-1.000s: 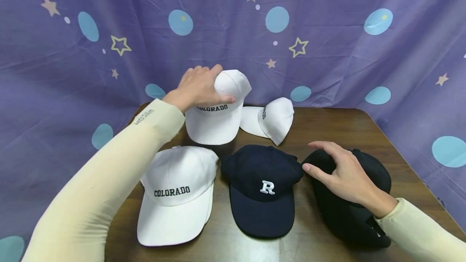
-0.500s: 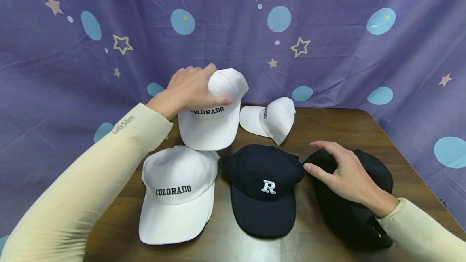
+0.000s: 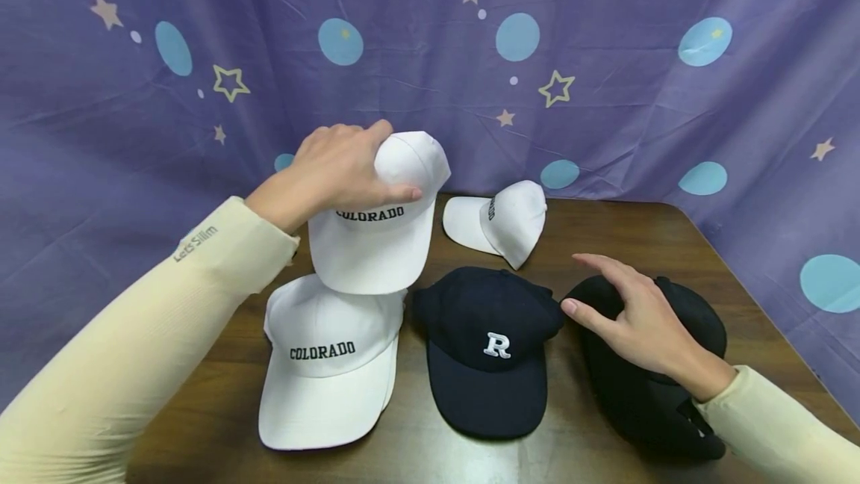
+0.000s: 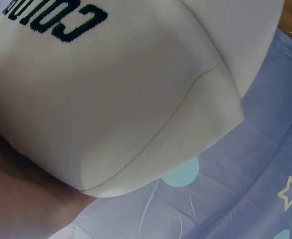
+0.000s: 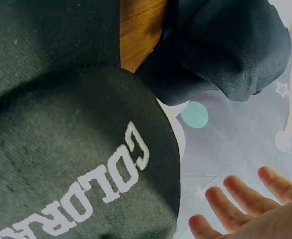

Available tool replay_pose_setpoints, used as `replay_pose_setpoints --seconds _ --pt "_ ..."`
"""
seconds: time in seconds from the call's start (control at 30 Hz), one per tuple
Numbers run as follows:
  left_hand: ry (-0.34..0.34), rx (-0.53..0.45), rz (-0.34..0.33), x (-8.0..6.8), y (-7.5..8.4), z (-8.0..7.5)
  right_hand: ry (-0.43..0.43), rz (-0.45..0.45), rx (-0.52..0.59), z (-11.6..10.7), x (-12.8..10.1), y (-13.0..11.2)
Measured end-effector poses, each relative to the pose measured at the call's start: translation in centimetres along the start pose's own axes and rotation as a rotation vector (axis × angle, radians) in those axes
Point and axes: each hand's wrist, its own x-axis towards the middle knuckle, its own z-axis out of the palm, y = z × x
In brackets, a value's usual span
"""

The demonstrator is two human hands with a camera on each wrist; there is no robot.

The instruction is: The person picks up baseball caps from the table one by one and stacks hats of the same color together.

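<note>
My left hand (image 3: 336,170) grips the crown of a white COLORADO cap (image 3: 376,237) and holds it in the air, over the back of a second white COLORADO cap (image 3: 325,353) that lies on the table. In the left wrist view the held cap (image 4: 111,94) fills the frame. My right hand (image 3: 631,316) hovers with relaxed, spread fingers over a black cap (image 3: 699,320) at the right; its fingers (image 5: 245,199) hold nothing above the black cap's COLORADO lettering (image 5: 101,194).
A navy cap with a white R (image 3: 487,346) lies in the middle of the brown table (image 3: 605,222). A third white cap (image 3: 504,219) sits sideways at the back. A purple curtain with stars and dots (image 3: 605,58) hangs close behind and to the sides.
My left hand has carried the white cap left and toward me, so its brim now overlaps the white cap on the table. My right hand has barely moved.
</note>
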Motion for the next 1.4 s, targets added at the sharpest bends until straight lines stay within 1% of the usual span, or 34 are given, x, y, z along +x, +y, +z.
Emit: replay_pose_setpoints --seconds 0.2,0.43,0.63,0.87,1.13,1.27,1.4 --pt "-0.017 0.006 0.024 -1.6 -0.3 0.3 -0.006 -0.003 0.033 0.2 0.2 -0.3" --pt "-0.034 0.001 0.021 -3.4 -1.0 1.2 0.000 -0.032 0.048 0.7 0.5 -0.6" --pt "-0.044 -0.007 0.003 -4.4 -1.6 2.2 -0.010 -0.041 0.053 1.0 0.9 -1.1" --pt "-0.074 -0.003 -0.008 -5.3 -2.2 3.2 -0.015 -0.060 0.056 1.3 1.2 -1.2" --pt "-0.102 -0.007 0.002 -6.1 -2.5 3.4 -0.018 -0.066 0.055 1.5 1.3 -1.0" --pt "-0.102 -0.011 -0.013 -6.7 -2.4 3.1 -0.016 -0.068 0.052 1.6 1.4 -1.0" --pt "-0.118 -0.008 0.003 -7.2 -2.3 2.7 -0.012 -0.061 0.051 1.5 1.4 -0.9"
